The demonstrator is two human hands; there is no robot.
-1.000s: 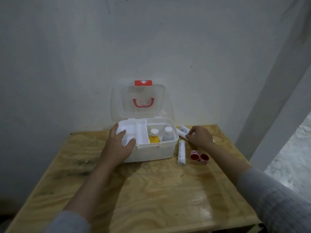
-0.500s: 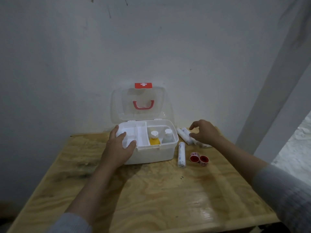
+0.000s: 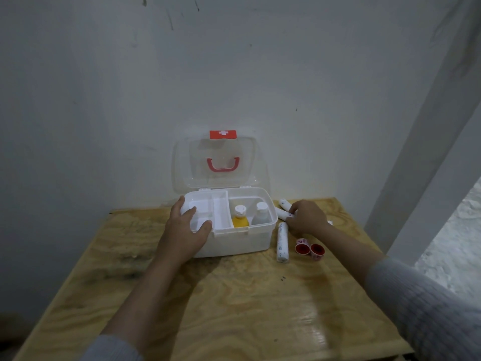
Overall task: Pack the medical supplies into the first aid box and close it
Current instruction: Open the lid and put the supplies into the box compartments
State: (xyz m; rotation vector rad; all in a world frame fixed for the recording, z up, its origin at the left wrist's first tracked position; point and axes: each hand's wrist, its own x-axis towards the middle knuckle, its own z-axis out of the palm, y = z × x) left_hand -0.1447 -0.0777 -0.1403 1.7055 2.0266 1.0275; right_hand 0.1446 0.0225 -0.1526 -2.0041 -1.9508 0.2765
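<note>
The white first aid box (image 3: 242, 242) stands open at the back of the table, its clear lid (image 3: 221, 162) upright against the wall. A yellow bottle (image 3: 240, 217) and a clear bottle (image 3: 259, 213) stand in its right compartment. My left hand (image 3: 186, 231) grips the box's front left corner, thumb on the white inner tray (image 3: 208, 212). My right hand (image 3: 305, 217) rests on white bandage rolls (image 3: 282, 208) to the right of the box, fingers curled over them. Another bandage roll (image 3: 282, 242) and two red tape rolls (image 3: 309, 249) lie in front of that hand.
The plywood table (image 3: 234, 295) stands against a white wall. A white post (image 3: 421, 142) rises at the right, beyond the table's right edge.
My right hand lifted a little off the rolls, then came back down onto them, closer to the box. My left hand stayed on the box.
</note>
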